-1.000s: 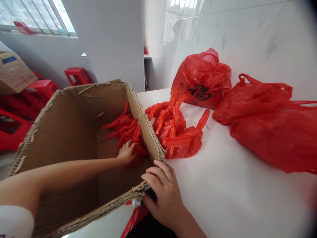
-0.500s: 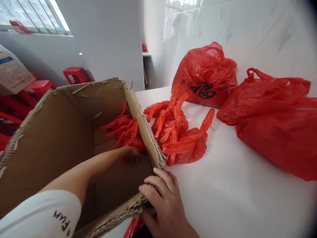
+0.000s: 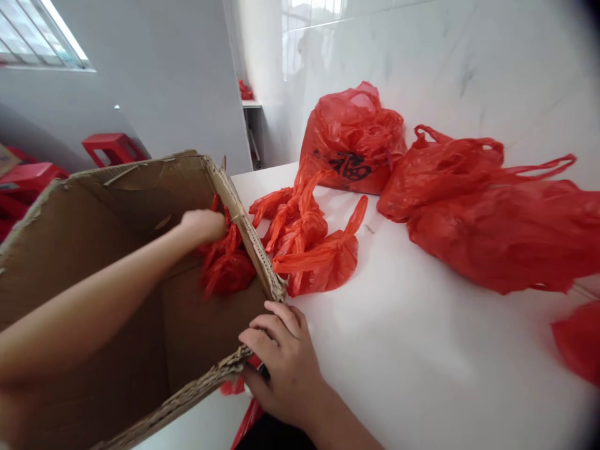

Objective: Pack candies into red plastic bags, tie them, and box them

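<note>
Small red bags (image 3: 229, 270) with knotted handles lie inside a worn cardboard box (image 3: 70, 250), beside a white table (image 3: 398, 356) that runs along a glossy tiled wall (image 3: 435, 69). Another cluster of tied bags (image 3: 302, 240) sits on the tabletop just outside the box wall. Behind it stands a large bag (image 3: 344, 134) printed with a black character, and farther right two bulky sacks (image 3: 506, 237) lie against each other. Across the room are a grey partition (image 3: 173, 75), a barred window (image 3: 35, 31) and red plastic stools (image 3: 115, 149).

Half a second earlier, the left hand (image 3: 204, 226) was low at the near end of the row in the box; it is now higher, toward the far end, and blurred. The lettered white sleeve has left the view, which has swung to the right, and a red shape (image 3: 581, 344) has appeared at the right edge.

The hands are apart. The left is at the tops of the boxed bags, though whether its fingers have closed on one cannot be told. The right hand (image 3: 284, 356) remains clamped over the box's near corner, fingers across the torn rim and thumb outside, with the boxed bags beyond it.
</note>
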Demonstrator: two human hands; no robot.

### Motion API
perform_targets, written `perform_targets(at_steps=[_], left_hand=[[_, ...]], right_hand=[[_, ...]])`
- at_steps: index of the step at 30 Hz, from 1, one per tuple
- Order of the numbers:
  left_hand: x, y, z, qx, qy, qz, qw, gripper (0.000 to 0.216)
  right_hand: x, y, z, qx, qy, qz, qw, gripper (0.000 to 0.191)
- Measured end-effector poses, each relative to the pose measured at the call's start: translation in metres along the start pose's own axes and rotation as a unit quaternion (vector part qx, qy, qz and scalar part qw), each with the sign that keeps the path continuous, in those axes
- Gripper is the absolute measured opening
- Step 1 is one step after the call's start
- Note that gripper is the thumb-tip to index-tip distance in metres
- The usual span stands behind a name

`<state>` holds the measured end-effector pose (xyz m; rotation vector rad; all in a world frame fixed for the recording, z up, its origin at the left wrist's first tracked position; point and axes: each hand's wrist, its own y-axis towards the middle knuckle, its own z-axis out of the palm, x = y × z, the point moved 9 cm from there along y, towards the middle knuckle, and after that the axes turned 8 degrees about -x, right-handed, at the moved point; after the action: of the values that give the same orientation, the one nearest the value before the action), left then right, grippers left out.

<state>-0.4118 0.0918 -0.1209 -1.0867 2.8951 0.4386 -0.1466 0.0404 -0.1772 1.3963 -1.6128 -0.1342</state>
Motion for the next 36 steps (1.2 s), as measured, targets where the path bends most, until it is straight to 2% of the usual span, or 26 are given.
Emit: perform_targets(at_steps=[2,4,5,7,9,11,13,16,18,20,22,24,25,26,28,30,31,34,36], left_hand=[[-0.024,-0.001,-0.033,-0.033,0.031,0.004,0.999,0.033],[-0.071,-0.015,-0.057,-0.074,0.035,0.053,0.995,0.042],[-0.103,-0.025,-0.061,-0.081,0.024,0.106,0.991,0.046],[-0.168,-0.049,-0.047,-0.043,-0.02,0.226,0.973,0.051],[-0.206,-0.062,-0.015,0.044,-0.043,0.253,0.966,0.052],[-0.223,-0.064,0.012,0.118,-0.067,0.256,0.957,0.038],[-0.225,-0.059,0.018,0.149,-0.101,0.266,0.947,0.021],[-0.202,-0.048,-0.011,0.169,-0.183,0.277,0.928,0.021],[-0.17,-0.043,-0.04,0.201,-0.307,0.224,0.903,0.028],[-0.122,-0.035,-0.067,0.208,-0.428,0.116,0.872,0.034],[-0.064,-0.029,-0.086,0.167,-0.459,0.014,0.873,0.039],[-0.008,-0.027,-0.091,0.142,-0.445,-0.072,0.881,0.042],[0.017,-0.029,-0.085,0.147,-0.437,-0.111,0.881,0.043],[0.038,-0.033,-0.074,0.169,-0.429,-0.143,0.876,0.042],[0.064,-0.049,-0.034,0.266,-0.408,-0.182,0.854,0.039],[0.074,-0.077,0.02,0.395,-0.371,-0.185,0.82,0.034],[0.077,-0.09,0.047,0.43,-0.354,-0.185,0.81,0.029],[0.079,-0.121,0.123,0.471,-0.319,-0.181,0.802,0.02],[0.074,-0.135,0.165,0.48,-0.306,-0.168,0.805,0.024]], right_hand=[[0.0,-0.001,-0.001,-0.004,-0.001,-0.004,1.0,0.029],[0.001,-0.001,-0.001,-0.001,-0.004,-0.008,1.0,0.03],[0.001,-0.001,-0.001,0.002,-0.007,-0.009,1.0,0.03],[0.002,-0.001,-0.002,0.008,-0.013,-0.012,1.0,0.031],[0.003,-0.002,-0.002,0.014,-0.018,-0.019,1.0,0.032],[0.005,-0.002,-0.003,0.018,-0.02,-0.025,0.999,0.032],[0.006,-0.003,-0.003,0.022,-0.02,-0.024,0.999,0.032],[0.006,-0.003,-0.003,0.025,-0.017,-0.018,0.999,0.029],[0.006,-0.002,-0.003,0.024,-0.014,-0.015,1.0,0.028],[0.006,-0.002,-0.003,0.024,-0.01,-0.012,1.0,0.028],[0.006,-0.002,-0.002,0.026,-0.008,-0.01,1.0,0.028],[0.005,-0.001,-0.002,0.027,-0.005,-0.007,1.0,0.029],[0.005,-0.001,-0.002,0.027,-0.004,-0.005,1.0,0.029],[0.005,-0.001,-0.002,0.027,-0.004,-0.004,1.0,0.03],[0.006,0.0,-0.002,0.025,-0.004,-0.003,1.0,0.031],[0.006,0.0,-0.002,0.024,-0.008,-0.003,1.0,0.032],[0.007,0.0,-0.002,0.022,-0.009,-0.004,1.0,0.032],[0.009,0.001,-0.004,0.009,-0.012,-0.014,1.0,0.033],[0.011,0.002,-0.005,-0.006,-0.013,-0.025,1.0,0.034]])
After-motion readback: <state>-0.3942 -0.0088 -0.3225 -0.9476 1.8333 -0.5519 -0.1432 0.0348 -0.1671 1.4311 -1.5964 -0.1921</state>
